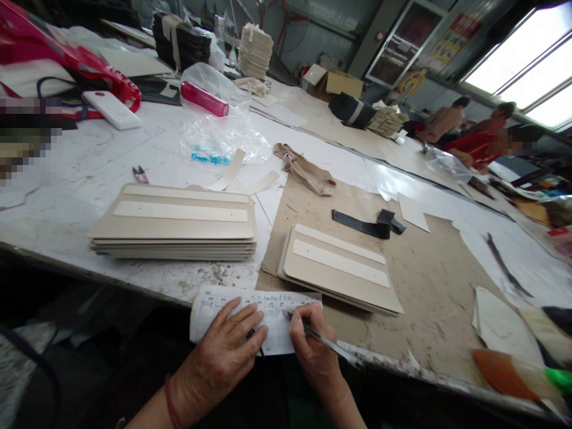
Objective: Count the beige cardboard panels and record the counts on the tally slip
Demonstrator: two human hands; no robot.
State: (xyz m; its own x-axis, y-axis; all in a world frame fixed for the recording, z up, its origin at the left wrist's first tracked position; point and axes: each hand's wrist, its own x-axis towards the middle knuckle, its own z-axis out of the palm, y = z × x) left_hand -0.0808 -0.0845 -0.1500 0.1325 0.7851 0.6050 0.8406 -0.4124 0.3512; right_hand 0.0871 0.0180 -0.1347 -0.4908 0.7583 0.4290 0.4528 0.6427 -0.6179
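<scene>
My left hand [223, 357] lies with fingers stretched out across a printed form pad [279, 342], pressing it at the table's front edge. A thin dark piece [261, 351] shows between its thumb and forefinger; I cannot tell what it is. My right hand [315, 345] grips a pen [333, 344] with its tip on the form, where handwriting shows in the printed rows. Beyond the left hand lies a stack of beige panels [179, 229], each bearing pale strips. A smaller stack of similar panels [337, 274] sits just beyond the right hand.
Pink-handled snips [140, 174], a clear plastic bag [223, 137] and a brown cloth [308, 170] lie farther back. A black strap [366, 224] rests on brown paper [429, 286]. At right is a brush-like tool [504, 372]. Co-workers [478, 140] are at the far right.
</scene>
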